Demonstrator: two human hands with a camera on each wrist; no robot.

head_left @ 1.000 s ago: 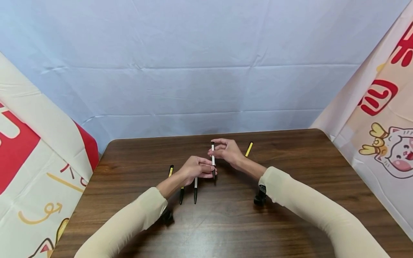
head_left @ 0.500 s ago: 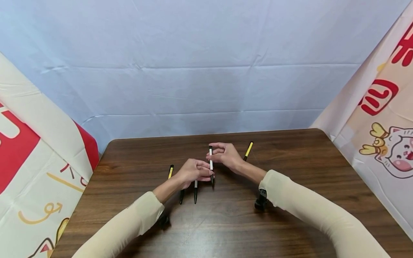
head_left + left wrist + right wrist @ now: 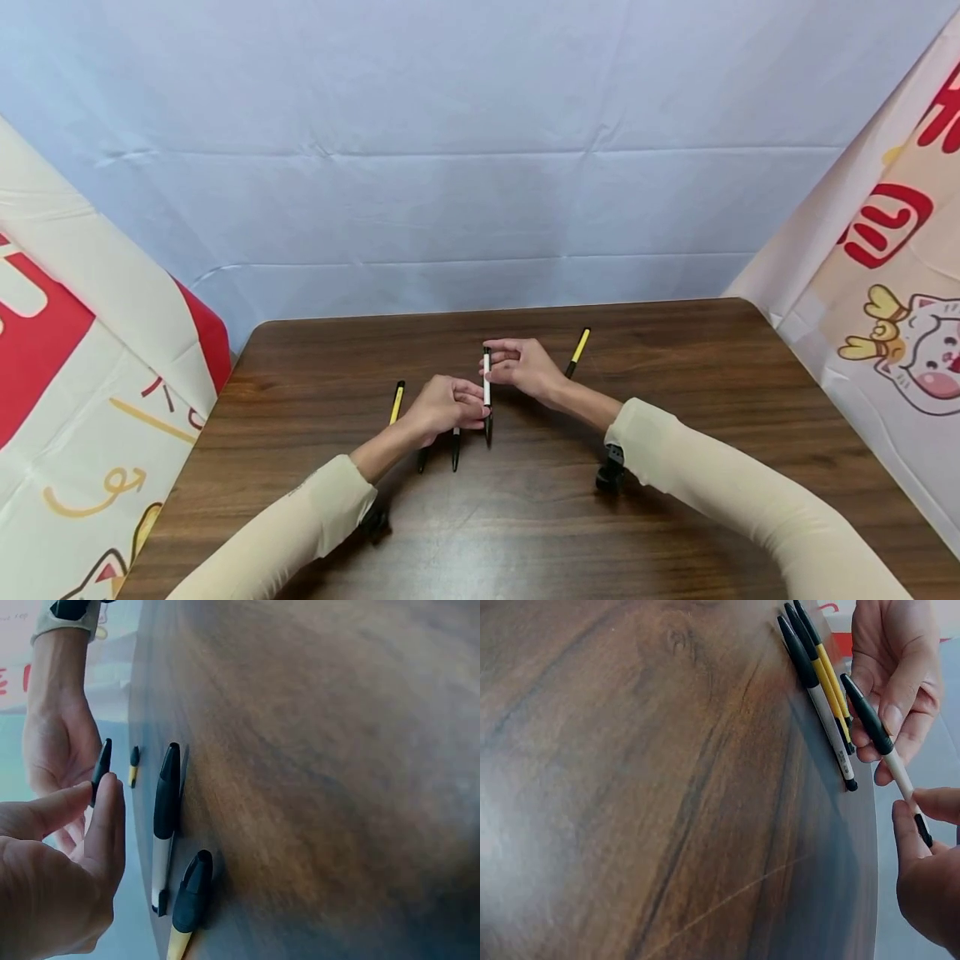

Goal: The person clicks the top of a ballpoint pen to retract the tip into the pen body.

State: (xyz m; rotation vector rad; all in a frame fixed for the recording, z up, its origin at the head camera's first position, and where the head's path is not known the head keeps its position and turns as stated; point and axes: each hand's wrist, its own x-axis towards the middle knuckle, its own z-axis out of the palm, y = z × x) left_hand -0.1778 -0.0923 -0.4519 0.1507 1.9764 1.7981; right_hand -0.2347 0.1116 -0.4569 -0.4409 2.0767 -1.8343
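Observation:
A white pen with a black grip and black end is held in both hands, above the table. My left hand [image 3: 442, 408] pinches it near the black grip between thumb and fingers. Its other end, by the clip, is pinched by my right hand [image 3: 522, 367]. The right wrist view shows this held pen [image 3: 897, 769] slanting between the two hands. Under and beside my left hand, another white pen [image 3: 829, 720] lies on the table next to two yellow pens [image 3: 826, 671]. In the head view my left hand and forearm partly cover these.
One more yellow pen [image 3: 580, 348] with black ends lies beyond my right wrist. The brown wooden table [image 3: 675, 400] ends at a pale cloth backdrop [image 3: 465, 208]. Printed cloths hang at both sides. A black device [image 3: 610, 471] sits under my right cuff.
Both hands have shifted a little toward me and slightly left, carrying the white pen with them. The pens on the table stay where they were.

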